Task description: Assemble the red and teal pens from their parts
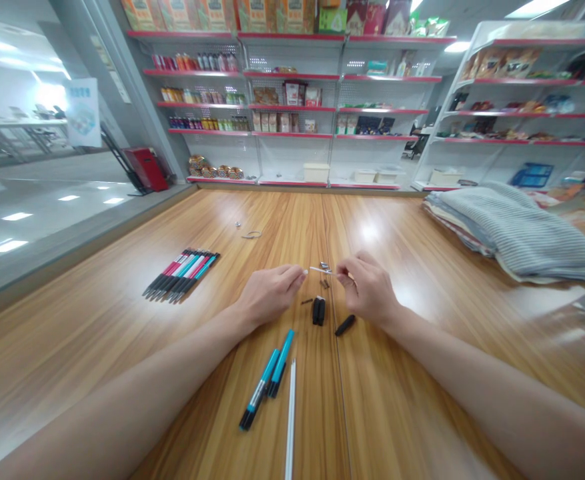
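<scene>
holding a thin white pen refill (pixel 321 270) in the right hand (pixel 367 287), narrowly pinched between thumb and fingers and pointed across at the left hand (pixel 272 290), apparently just short of touching. drawn tight at the left fingertips, too, beside a pale speck; impossible to say whether a small part or a nail.

likeliest to go wrong at that right-hand pinch: could slip, being slim and smooth, or swivel under any sideways push, and drop among the loose pieces. could also bend or skid off line if pressed at an angle.

then worth fearing for the small parts close by. could scatter the silver pen tips (pixel 325 266) and what look like springs (pixel 325 284) with one low sweep of the right knuckles. could flick away the dark spring-like piece (pixel 307 302) with the left fingers. could knock the paired black grips (pixel 315 311) or the single black grip (pixel 345 325) aside, or lose a tiny part in the seam (pixel 340 373) of the wooden table (pixel 397 400).

nearer the body, could nudge the teal pen barrels (pixel 281 360) with the left forearm, or set the other white refills (pixel 291 420) rolling, being slender and unrestrained. much less likely to disturb the lined-up pens (pixel 181 275), well off to the left.
</scene>
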The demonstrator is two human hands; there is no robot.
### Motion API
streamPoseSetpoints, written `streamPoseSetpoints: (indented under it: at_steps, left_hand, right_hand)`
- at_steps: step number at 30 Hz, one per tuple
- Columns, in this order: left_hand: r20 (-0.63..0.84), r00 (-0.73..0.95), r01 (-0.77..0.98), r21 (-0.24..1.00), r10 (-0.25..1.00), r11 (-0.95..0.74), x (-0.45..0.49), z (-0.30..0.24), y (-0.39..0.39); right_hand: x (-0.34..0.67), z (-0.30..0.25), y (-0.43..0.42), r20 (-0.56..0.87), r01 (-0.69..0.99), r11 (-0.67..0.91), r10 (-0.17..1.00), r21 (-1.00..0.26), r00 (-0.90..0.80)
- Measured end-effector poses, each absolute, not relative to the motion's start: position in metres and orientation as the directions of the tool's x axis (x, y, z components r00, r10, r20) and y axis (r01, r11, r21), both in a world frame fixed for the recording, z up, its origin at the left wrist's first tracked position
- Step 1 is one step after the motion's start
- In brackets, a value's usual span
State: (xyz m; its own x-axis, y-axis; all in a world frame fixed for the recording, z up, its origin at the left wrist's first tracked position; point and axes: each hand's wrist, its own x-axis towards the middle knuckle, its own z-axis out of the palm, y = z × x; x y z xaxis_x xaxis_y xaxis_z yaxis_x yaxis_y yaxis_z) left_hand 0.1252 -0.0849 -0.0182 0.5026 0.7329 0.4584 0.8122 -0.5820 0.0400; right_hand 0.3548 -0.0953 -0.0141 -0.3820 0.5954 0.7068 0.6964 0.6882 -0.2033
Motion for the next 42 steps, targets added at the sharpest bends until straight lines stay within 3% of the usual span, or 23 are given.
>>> streamPoseSetpoints:
  at_steps: [6, 14, 24, 42]
  left_hand:
    - [0.466, 0.493, 0.812, 0.056, 0.734, -0.581, 0.125, -0.018, -0.086]
    - [0.458, 0.521, 0.803, 0.021, 0.72, -0.595, 0.123, -0.016, -0.085]
    - [0.419, 0.556, 0.82, -0.136, 0.718, -0.556, 0.123, -0.016, -0.084]
    - [0.469, 0.558, 0.799, -0.082, 0.684, -0.596, 0.122, -0.018, -0.084]
  right_hand:
    - [0.356, -0.015, -0.089, 0.652, 0.765, 0.612, 0.666, -0.2, -0.362]
    - [0.353, -0.015, -0.091, 0.628, 0.773, 0.623, 0.651, -0.12, -0.427]
    - [0.347, -0.009, -0.096, 0.61, 0.845, 0.532, 0.652, 0.054, -0.45]
    - [0.345, -0.008, -0.098, 0.635, 0.83, 0.556, 0.626, 0.045, -0.453]
